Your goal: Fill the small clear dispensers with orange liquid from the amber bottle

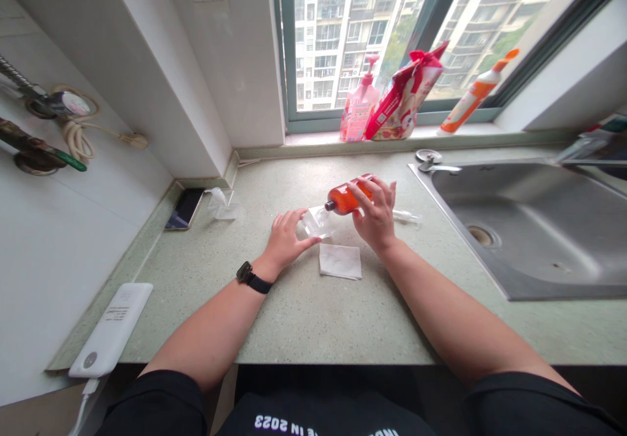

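At the counter point(304, 322), left hand point(287, 241) holds a clear box point(317, 224) while right hand point(378, 217) grips an orange bottle point(343, 199) tipped toward it.

Right-hand fingers point(361, 196) partly hide the orange bottle point(344, 199); the right edge crops the sink point(553, 227).

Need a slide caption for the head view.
Right hand holds an orange bottle tilted toward a clear container grasped by the left hand, a folded tissue nearby on the counter.
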Action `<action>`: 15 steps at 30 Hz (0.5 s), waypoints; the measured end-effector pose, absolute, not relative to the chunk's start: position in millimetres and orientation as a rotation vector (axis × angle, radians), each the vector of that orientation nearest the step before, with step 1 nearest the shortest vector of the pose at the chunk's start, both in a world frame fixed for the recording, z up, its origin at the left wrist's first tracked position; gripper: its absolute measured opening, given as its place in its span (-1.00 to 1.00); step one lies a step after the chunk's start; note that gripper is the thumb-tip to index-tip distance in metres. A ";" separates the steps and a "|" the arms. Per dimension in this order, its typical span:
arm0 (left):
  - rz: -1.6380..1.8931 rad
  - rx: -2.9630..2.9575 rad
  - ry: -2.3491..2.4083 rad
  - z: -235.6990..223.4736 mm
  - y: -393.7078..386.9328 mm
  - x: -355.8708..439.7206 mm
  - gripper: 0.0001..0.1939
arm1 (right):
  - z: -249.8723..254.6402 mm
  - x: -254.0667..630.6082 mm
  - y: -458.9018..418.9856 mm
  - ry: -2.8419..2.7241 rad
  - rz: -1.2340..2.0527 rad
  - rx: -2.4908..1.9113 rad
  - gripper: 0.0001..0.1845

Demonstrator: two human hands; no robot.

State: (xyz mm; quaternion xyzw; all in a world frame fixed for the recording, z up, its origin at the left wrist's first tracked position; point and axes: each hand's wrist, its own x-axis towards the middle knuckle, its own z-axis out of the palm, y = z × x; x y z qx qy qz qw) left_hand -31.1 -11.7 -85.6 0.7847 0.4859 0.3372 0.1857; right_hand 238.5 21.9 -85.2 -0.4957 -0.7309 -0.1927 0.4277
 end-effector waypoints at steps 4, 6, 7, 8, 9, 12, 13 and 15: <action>0.955 2.208 1.372 -85.6 -11.7 -30.9 -0.25 | -85.1 238.5 21.7 -1.826 -0.478 -1.250 -0.04; 0.952 2.206 1.377 -85.2 -11.9 -30.8 -0.24 | -85.2 238.3 21.7 -1.825 -0.483 -1.249 -0.04; 0.949 2.206 1.378 -84.9 -12.0 -30.8 -0.24 | -85.3 238.2 21.8 -1.824 -0.487 -1.245 -0.05; 0.946 2.205 1.378 -84.6 -12.1 -30.8 -0.24 | -85.3 238.2 21.8 -1.823 -0.490 -1.239 -0.05; 0.945 2.205 1.378 -84.3 -12.2 -30.8 -0.24 | -85.4 238.1 21.8 -1.823 -0.492 -1.236 -0.05; 0.943 2.208 1.377 -83.7 -12.6 -31.0 -0.25 | -85.4 238.2 21.9 -1.823 -0.483 -1.249 -0.05; 0.942 2.209 1.375 -83.6 -12.6 -31.0 -0.25 | -85.4 238.3 21.9 -1.824 -0.476 -1.259 -0.05; 0.941 2.209 1.372 -83.7 -12.6 -31.0 -0.25 | -85.4 238.6 21.8 -1.829 -0.464 -1.276 -0.05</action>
